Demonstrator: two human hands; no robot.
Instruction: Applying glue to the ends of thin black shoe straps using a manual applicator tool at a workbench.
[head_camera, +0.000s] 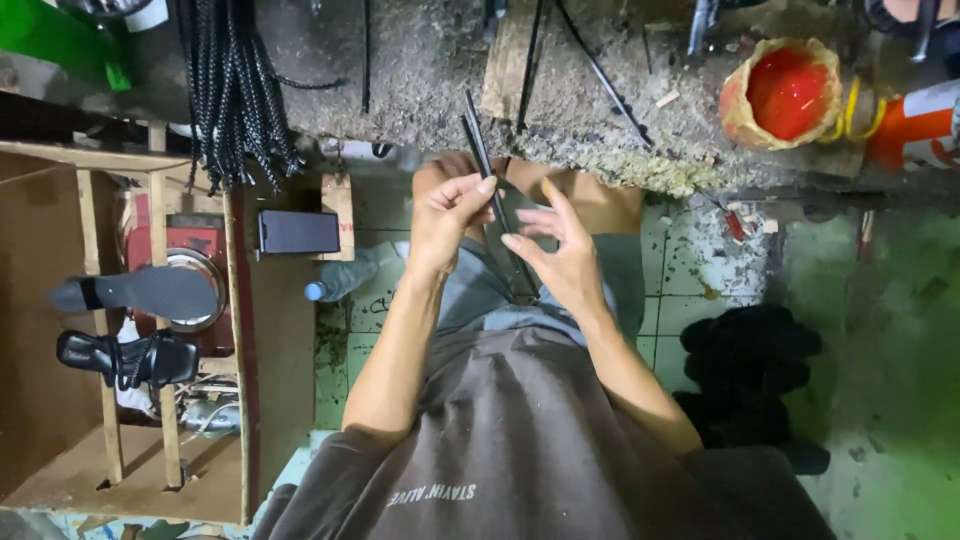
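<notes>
Here the left hand (445, 215) pinches 2 thin black strips (482, 150) between thumb and fingertips, closed firmly on them just below their free upper ends. The right hand (560, 255) sits lower on the same strips, fingers loosely spread, barely touching. With that lower hold so slack, the strips could slide apart or twist out of line below the pinch, over the lap, I judge.
</notes>
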